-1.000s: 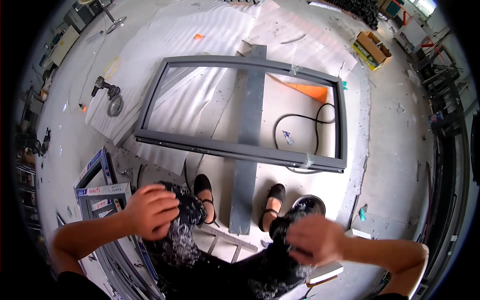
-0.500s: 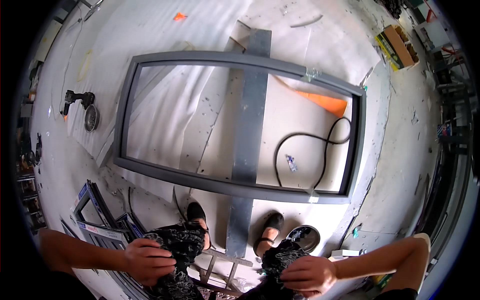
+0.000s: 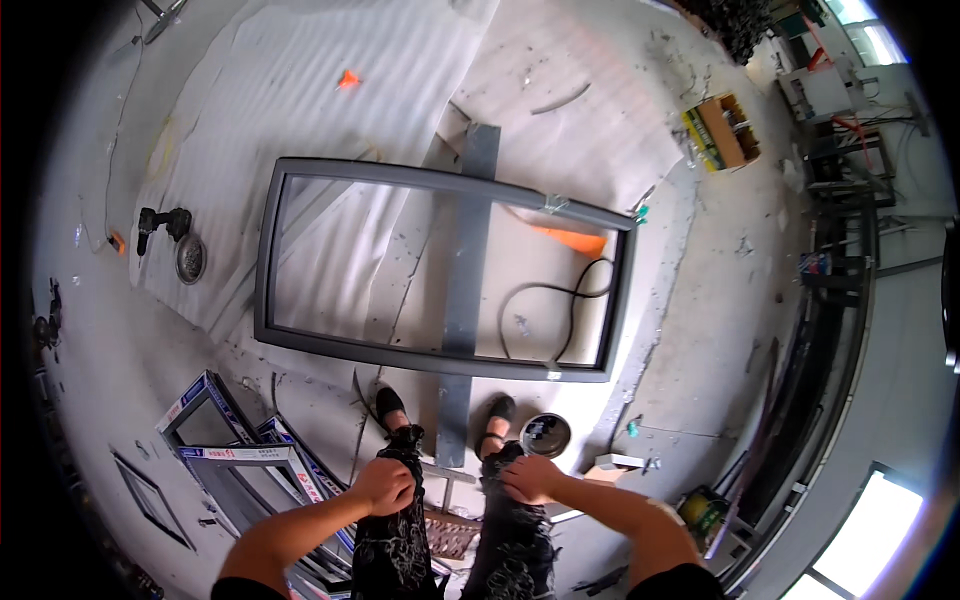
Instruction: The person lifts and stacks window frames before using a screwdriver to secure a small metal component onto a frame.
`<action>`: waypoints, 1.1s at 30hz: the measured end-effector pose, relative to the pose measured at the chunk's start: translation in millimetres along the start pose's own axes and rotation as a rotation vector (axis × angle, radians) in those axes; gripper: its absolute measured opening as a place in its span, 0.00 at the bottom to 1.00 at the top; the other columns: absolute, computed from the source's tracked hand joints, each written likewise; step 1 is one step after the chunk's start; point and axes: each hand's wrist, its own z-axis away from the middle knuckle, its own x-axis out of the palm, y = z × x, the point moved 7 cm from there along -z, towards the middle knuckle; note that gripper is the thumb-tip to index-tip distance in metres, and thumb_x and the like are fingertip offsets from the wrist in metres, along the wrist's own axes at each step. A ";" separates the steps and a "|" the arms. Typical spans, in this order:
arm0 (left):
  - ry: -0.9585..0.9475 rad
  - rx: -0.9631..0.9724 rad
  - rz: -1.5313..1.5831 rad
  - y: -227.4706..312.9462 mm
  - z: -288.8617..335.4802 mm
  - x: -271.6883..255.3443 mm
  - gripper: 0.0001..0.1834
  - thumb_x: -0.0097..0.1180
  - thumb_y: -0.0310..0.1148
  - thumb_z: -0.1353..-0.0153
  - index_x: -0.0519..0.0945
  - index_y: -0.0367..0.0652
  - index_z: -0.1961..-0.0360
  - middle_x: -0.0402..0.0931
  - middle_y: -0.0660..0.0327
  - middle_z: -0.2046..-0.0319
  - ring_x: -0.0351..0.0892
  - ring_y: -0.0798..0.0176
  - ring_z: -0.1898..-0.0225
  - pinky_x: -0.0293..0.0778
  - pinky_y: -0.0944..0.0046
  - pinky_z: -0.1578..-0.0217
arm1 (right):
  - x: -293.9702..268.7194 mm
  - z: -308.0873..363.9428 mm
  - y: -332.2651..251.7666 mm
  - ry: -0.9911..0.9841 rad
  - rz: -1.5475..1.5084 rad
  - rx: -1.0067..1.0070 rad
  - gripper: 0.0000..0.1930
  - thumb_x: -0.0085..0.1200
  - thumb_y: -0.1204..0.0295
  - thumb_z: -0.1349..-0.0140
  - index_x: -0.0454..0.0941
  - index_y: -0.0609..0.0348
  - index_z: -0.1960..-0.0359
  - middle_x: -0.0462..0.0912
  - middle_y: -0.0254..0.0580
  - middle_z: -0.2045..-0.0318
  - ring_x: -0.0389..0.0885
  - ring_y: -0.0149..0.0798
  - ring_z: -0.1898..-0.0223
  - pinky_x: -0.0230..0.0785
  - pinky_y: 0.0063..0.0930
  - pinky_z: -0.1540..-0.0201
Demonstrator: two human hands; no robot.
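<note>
My left hand [image 3: 386,487] is closed with bent fingers over the knee of my black patterned left trouser leg [image 3: 388,555]. On the other knee, my right hand [image 3: 532,479] curls its fingers round the right trouser leg [image 3: 505,560]. Its fingertips are partly hidden against the cloth. Beyond my feet lies a large dark grey rectangular frame [image 3: 400,362], apart from both hands. It rests across a flat grey bar [image 3: 462,300]. Clear tape [image 3: 556,204] sticks to its far side.
Left of the frame are a cordless drill [image 3: 163,224] and a round metal bowl [image 3: 190,260]. Smaller frames [image 3: 215,400] lean at lower left. A round dish [image 3: 545,436] stands by my right foot. A black cable [image 3: 540,286] loops inside the large frame. An open carton [image 3: 727,132] lies far right.
The view has risen and shifted, so the large frame looks smaller. Both hands stay on the knees and now appear closer together, with my forearms reaching further into view.
</note>
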 end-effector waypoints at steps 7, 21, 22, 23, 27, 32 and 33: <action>0.225 -0.719 -0.154 0.8 30.4 19.2 0.21 0.55 0.41 0.46 0.75 0.45 0.52 0.71 0.45 0.57 0.74 0.38 0.58 0.73 0.41 0.64 | -183.7 20.3 -14.7 0.493 -0.253 0.723 0.11 0.51 0.62 0.42 0.77 0.56 0.70 0.80 0.45 0.73 0.79 0.53 0.67 0.72 0.46 0.64; 0.267 -1.191 0.148 -7.3 -45.1 17.1 0.28 0.55 0.44 0.43 0.71 0.38 0.45 0.74 0.39 0.58 0.75 0.36 0.55 0.71 0.42 0.53 | -285.3 69.3 327.8 0.061 0.056 0.738 0.13 0.45 0.64 0.42 0.82 0.53 0.66 0.84 0.49 0.66 0.82 0.53 0.60 0.75 0.49 0.58; 0.241 -1.252 0.136 -6.1 -52.5 30.5 0.27 0.55 0.43 0.44 0.72 0.36 0.48 0.74 0.39 0.58 0.75 0.36 0.55 0.70 0.41 0.53 | -282.6 62.6 380.8 -0.018 0.100 0.717 0.13 0.45 0.65 0.42 0.82 0.54 0.66 0.84 0.49 0.66 0.82 0.53 0.59 0.75 0.48 0.58; 0.180 -1.350 0.087 6.1 -85.1 26.0 0.21 0.56 0.39 0.44 0.73 0.34 0.54 0.74 0.40 0.59 0.75 0.36 0.57 0.70 0.43 0.54 | -282.7 65.1 436.6 -0.024 0.134 0.769 0.12 0.45 0.68 0.42 0.82 0.56 0.66 0.84 0.48 0.65 0.83 0.49 0.60 0.76 0.47 0.58; 0.572 -1.121 0.241 -8.0 -193.7 45.1 0.12 0.51 0.33 0.41 0.78 0.35 0.63 0.77 0.47 0.67 0.76 0.43 0.62 0.71 0.50 0.60 | -373.5 36.0 584.8 -0.007 0.540 0.807 0.11 0.45 0.69 0.39 0.83 0.50 0.66 0.83 0.39 0.62 0.80 0.42 0.56 0.71 0.41 0.57; 0.537 -1.546 1.053 -73.5 -248.1 204.6 0.13 0.52 0.39 0.39 0.78 0.38 0.65 0.75 0.63 0.75 0.75 0.66 0.73 0.71 0.62 0.71 | -453.2 6.3 699.3 0.007 0.887 0.667 0.08 0.49 0.70 0.41 0.81 0.54 0.66 0.82 0.38 0.62 0.79 0.38 0.56 0.69 0.34 0.56; 0.689 -1.685 1.322 -77.1 -268.1 232.0 0.10 0.52 0.38 0.40 0.74 0.46 0.74 0.67 0.67 0.81 0.67 0.70 0.80 0.68 0.67 0.74 | -449.4 14.6 716.6 -0.033 0.941 0.673 0.08 0.49 0.70 0.41 0.81 0.54 0.64 0.82 0.38 0.61 0.79 0.38 0.56 0.69 0.34 0.55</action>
